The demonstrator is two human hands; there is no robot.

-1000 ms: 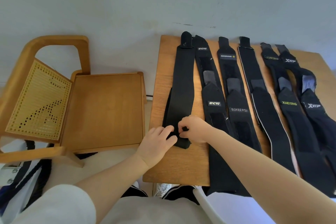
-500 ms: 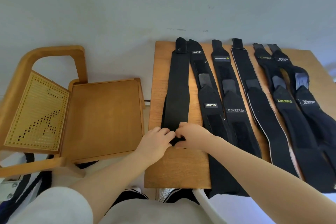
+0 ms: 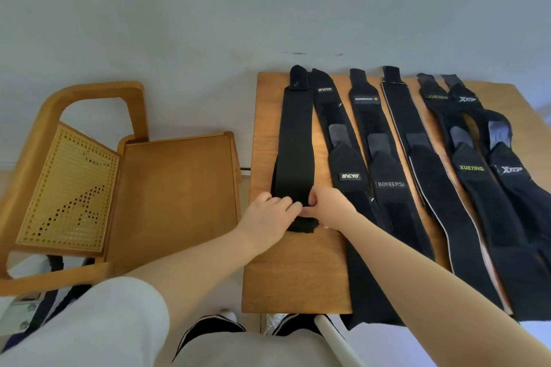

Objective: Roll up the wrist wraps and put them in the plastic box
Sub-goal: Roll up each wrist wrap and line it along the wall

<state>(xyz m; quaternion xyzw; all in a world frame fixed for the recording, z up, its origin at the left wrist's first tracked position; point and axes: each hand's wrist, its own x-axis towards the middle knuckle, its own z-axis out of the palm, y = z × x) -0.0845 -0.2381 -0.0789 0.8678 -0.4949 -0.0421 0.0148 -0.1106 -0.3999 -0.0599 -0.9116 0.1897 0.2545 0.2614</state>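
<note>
Several black wrist wraps lie side by side, stretched lengthwise on a wooden table (image 3: 292, 277). The leftmost wrap (image 3: 295, 140) is plain black, and its near end is turned into a small roll (image 3: 302, 225). My left hand (image 3: 268, 214) and my right hand (image 3: 328, 205) meet at that roll, fingers curled over it from either side. To the right lie wraps labelled IINCYO (image 3: 348, 167), BOKEERSI (image 3: 387, 176), XUEYING (image 3: 472, 176) and XTEP (image 3: 511, 176). No plastic box is in view.
A wooden chair (image 3: 176, 191) with a perforated yellow back panel (image 3: 68, 188) stands left of the table, close to its edge. A pale wall runs behind. My legs and shoes (image 3: 214, 328) show below the table's near edge, beside a white rod (image 3: 334, 340).
Both hands have moved a little farther up the leftmost wrap, and the rolled end under them has grown slightly. The camera has tilted a bit.
</note>
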